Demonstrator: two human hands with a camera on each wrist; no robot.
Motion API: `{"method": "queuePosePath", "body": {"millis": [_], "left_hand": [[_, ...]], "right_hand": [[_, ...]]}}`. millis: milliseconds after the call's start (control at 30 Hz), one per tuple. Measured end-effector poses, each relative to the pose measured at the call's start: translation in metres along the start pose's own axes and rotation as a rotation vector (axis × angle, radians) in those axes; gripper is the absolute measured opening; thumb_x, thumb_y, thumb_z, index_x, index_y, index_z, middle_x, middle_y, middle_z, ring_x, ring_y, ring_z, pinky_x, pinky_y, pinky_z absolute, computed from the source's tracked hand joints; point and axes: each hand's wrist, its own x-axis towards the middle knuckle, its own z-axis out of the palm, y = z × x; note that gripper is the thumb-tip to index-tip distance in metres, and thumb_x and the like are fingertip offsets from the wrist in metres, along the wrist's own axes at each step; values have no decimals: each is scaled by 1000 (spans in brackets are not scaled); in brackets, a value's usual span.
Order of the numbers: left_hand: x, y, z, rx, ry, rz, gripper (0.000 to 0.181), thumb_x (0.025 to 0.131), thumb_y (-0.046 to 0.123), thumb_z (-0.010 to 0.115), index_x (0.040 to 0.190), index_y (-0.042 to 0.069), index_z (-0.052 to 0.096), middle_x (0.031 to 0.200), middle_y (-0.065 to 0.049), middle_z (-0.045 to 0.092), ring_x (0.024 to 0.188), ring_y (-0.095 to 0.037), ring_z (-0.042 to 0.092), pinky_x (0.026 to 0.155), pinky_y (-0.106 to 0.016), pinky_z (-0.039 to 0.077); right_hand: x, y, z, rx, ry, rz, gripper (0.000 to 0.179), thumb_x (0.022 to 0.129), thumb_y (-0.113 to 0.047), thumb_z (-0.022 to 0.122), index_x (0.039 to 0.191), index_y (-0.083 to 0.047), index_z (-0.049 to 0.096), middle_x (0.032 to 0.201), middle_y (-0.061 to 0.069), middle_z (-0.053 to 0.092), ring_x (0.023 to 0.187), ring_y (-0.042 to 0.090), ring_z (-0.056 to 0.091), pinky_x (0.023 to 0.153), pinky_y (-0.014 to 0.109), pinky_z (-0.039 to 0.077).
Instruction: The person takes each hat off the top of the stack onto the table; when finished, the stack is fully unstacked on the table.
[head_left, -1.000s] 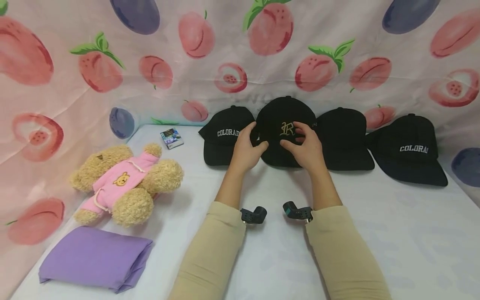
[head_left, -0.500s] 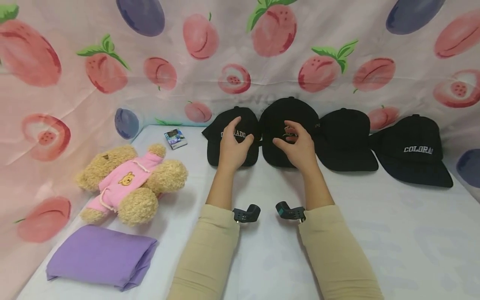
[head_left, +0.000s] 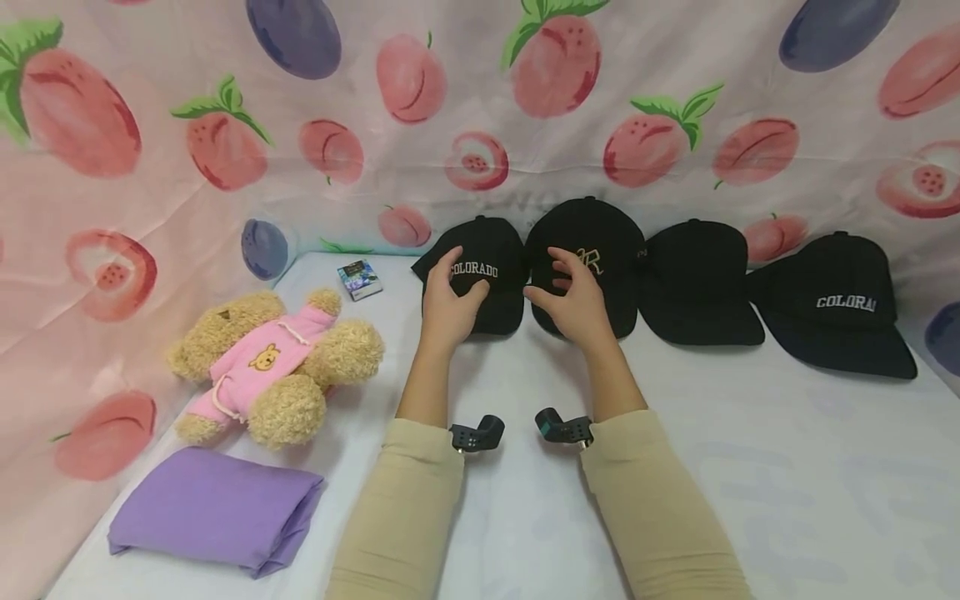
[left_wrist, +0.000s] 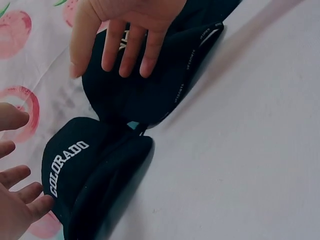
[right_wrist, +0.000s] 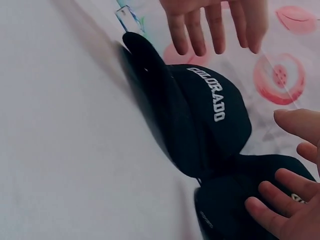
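Four-fingers-spread and empty, my left hand [head_left: 448,310] is in front of the left side of a black baseball cap [head_left: 501,312] with white COLORADO lettering. My right hand [head_left: 576,302] overlaps a larger black cap [head_left: 615,296] with a gold R, its thumb near the gap between the two caps. Both hands have relaxed, parted fingers and hold nothing. In the left wrist view the left fingertips are close beside the COLORADO cap [left_wrist: 95,175]. The right wrist view shows the left hand [right_wrist: 215,25] above that cap and the right hand [right_wrist: 295,210] over the R cap.
Farther right stand a plain black cap [head_left: 701,287] and another lettered cap [head_left: 832,325]. On the left lie a teddy bear [head_left: 281,367] in pink, a folded purple cloth [head_left: 217,508] and a small box [head_left: 360,279]. A fruit-print curtain [head_left: 555,150] hangs behind.
Both hands have moved left, from around the R cap toward the COLORADO cap, keeping their fingers parted. The head view has shifted slightly. The caps stay in place.
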Motion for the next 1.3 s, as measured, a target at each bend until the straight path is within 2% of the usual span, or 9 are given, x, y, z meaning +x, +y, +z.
{"method": "queuePosePath", "body": {"millis": [333,567,767,867,1033,1200,1300], "left_hand": [[4,-10,-11,-80,19,-85,67,97,19,66,159,17,40,164,-9,35,151,-30,33,123,-48,32],[4,-24,-22,-43,58,-126,67,96,20,65,158,15,40,162,-11,38,150,-33,34,123,-47,30],[1,-35,-25,17,94,-186,68,92,20,65,157,11,42,161,-18,38,150,-36,35,124,-49,28],[3,-38,-23,52,72,-211,70,92,21,65,157,11,41,162,-21,36,151,-35,35,124,-49,28],[8,-40,-21,100,39,-232,72,92,22,64,158,10,38,163,-20,37,154,-33,32,125,-47,28],[10,-40,-25,85,62,-281,72,91,22,66,157,9,40,161,-18,42,152,-32,36,122,-47,33],[11,-42,-29,28,81,-327,71,91,19,67,156,9,42,156,-21,47,146,-33,44,117,-47,40]], "right_hand": [[4,2,14,-23,-79,59,78,93,-30,76,160,-20,36,162,16,37,142,40,46,114,55,43],[10,2,28,-52,-169,79,84,92,-31,77,162,-18,32,162,20,36,141,43,47,115,55,42],[11,-1,39,-78,-172,92,84,92,-30,77,162,-16,32,161,21,36,142,42,45,116,54,41],[12,0,43,-93,-174,106,85,92,-30,77,162,-16,32,163,20,34,143,41,44,117,54,40],[14,3,49,-130,-189,146,88,92,-32,77,163,-16,29,167,19,29,153,38,31,123,55,31],[17,3,59,-154,-192,170,89,91,-32,78,163,-15,30,167,19,31,155,38,27,125,54,27],[17,4,62,-147,-188,183,88,90,-31,79,163,-15,32,167,18,32,155,39,27,124,54,28]]}}
